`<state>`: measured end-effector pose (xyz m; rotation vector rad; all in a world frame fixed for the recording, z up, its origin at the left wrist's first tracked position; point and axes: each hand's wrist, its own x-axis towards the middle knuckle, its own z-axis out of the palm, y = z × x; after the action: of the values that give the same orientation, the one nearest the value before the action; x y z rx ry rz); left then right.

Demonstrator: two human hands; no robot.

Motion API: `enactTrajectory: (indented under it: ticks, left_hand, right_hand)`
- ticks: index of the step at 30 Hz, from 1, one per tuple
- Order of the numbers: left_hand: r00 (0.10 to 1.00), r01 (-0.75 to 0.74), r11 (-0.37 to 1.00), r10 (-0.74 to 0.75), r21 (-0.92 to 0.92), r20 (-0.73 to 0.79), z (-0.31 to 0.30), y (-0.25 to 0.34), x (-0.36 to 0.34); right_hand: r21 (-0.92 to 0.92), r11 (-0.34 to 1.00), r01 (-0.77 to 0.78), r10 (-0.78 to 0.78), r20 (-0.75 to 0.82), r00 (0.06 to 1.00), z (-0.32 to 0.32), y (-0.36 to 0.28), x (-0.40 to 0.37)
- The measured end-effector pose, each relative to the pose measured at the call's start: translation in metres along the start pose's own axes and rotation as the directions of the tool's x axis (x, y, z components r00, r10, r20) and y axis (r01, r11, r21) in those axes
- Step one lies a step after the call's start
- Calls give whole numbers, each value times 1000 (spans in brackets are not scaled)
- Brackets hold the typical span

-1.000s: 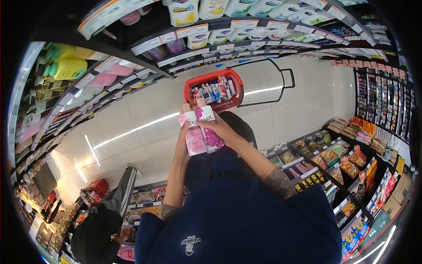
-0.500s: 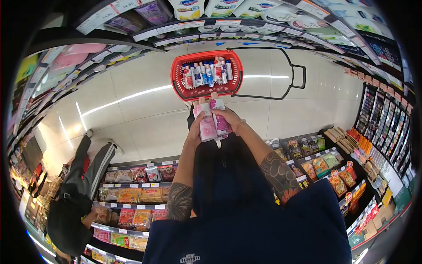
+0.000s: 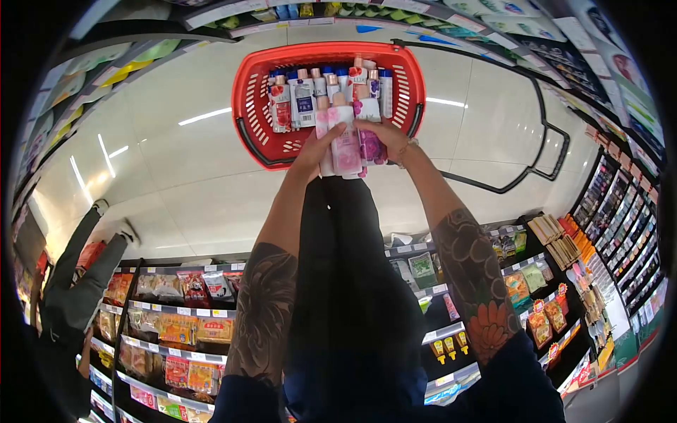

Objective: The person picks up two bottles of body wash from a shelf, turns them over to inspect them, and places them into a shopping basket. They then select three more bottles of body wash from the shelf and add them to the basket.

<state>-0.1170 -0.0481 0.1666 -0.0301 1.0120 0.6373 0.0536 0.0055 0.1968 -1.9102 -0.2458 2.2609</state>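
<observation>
My left hand (image 3: 310, 150) is closed around pink-and-white body wash bottles (image 3: 345, 149); at least two stand side by side there, caps pointing away from me. In my right hand (image 3: 395, 137) are white body wash bottles with magenta flowers (image 3: 371, 146), pressed up against the pink ones. How many bottles each hand has is partly hidden. Both hands hover over the near rim of a red shopping basket (image 3: 317, 51) on the floor. Inside it, several bottles stand in rows, among them a red-and-white LUX bottle (image 3: 280, 106) and a white bottle with a dark label (image 3: 303, 102).
The basket's long black handle (image 3: 486, 187) lies out to the right on the pale tiled floor (image 3: 190, 176). Shelves of packaged food (image 3: 176, 328) run behind me, and toiletry shelves (image 3: 423, 21) curve ahead. At left, another person (image 3: 67, 303) stands by the food shelves.
The bottles in both hands have moved forward from just before the basket to over its near rim. My body leans lower, and the basket looks larger and closer.
</observation>
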Motion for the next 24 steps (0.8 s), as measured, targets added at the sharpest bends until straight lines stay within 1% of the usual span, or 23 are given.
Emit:
enactTrajectory:
  ticks: [1,2,3,4,5,6,8,9,10,11,12,13,14,16,17,19,20,21,22,23,24]
  left_hand:
    - [1000,-6,999,6,43,-3,-5,-2,17]
    - [1000,-11,996,12,88,-5,-9,-4,33]
    - [1000,-7,996,7,88,-5,-11,-5,49]
    - [997,-19,988,31,154,-77,-14,-8,65]
    - [988,-25,975,58,221,-145,-15,-12,76]
    - [988,-20,975,53,222,-147,-17,-16,84]
    - [966,-92,957,153,275,-209,-15,-19,89]
    - [953,-128,938,206,323,-221,-13,-17,91]
    - [954,-123,938,202,325,-221,-17,-22,101]
    - [901,-141,833,332,535,-280,-21,-29,109]
    - [831,-126,684,468,719,-300,-25,-36,115]
    - [837,-140,588,500,797,-222,-20,-28,108]
    - [837,-143,584,502,799,-218,-26,-34,108]
    - [643,-105,256,755,961,-131,-41,-46,108]
    - [672,-75,364,707,928,-223,-39,-45,90]
    - [671,-109,326,721,939,-172,-44,-45,57]
    - [726,-81,329,666,941,-171,-39,-41,32]
    - [773,-57,327,613,943,-166,-32,-35,3]
    - [792,-41,311,590,950,-159,-34,-41,-20]
    - [779,-119,190,627,975,-27,-42,-47,-44]
    - [772,-79,209,632,975,-73,-35,-45,-73]
  right_hand:
    - [-1,999,43,-43,14,999,-8,4,19]
    - [3,999,37,-37,11,999,-16,9,36]
    - [-9,999,38,-38,-65,997,-22,13,52]
    - [-20,999,38,-40,-138,990,-29,18,69]
    - [-75,996,44,-50,-79,996,-39,21,82]
    - [-72,997,40,-46,-79,996,-47,24,93]
    - [-58,992,110,-113,-52,992,-58,32,104]
    - [-86,983,162,-167,-58,984,-60,36,109]
    - [-82,984,159,-164,-60,985,-59,35,105]
    - [-306,945,117,-183,-196,963,-56,29,97]
    - [-507,861,39,-230,-321,919,-51,23,88]
    - [-644,764,37,-390,-415,822,-56,32,96]
    - [-642,766,40,-392,-417,820,-63,42,102]
    - [-718,695,-49,-524,-552,649,-76,55,109]
    - [-718,695,-37,-533,-549,644,-74,59,104]
    - [-727,687,14,-584,-540,606,-68,65,78]
    - [-816,577,39,-624,-410,665,-57,57,48]
    - [-815,578,52,-600,-380,704,-46,57,26]
    - [-877,463,127,-749,-311,585,-44,79,19]
    - [-847,513,140,-709,-327,625,-31,81,-8]
    - [-833,510,214,-729,-287,622,-23,93,-28]
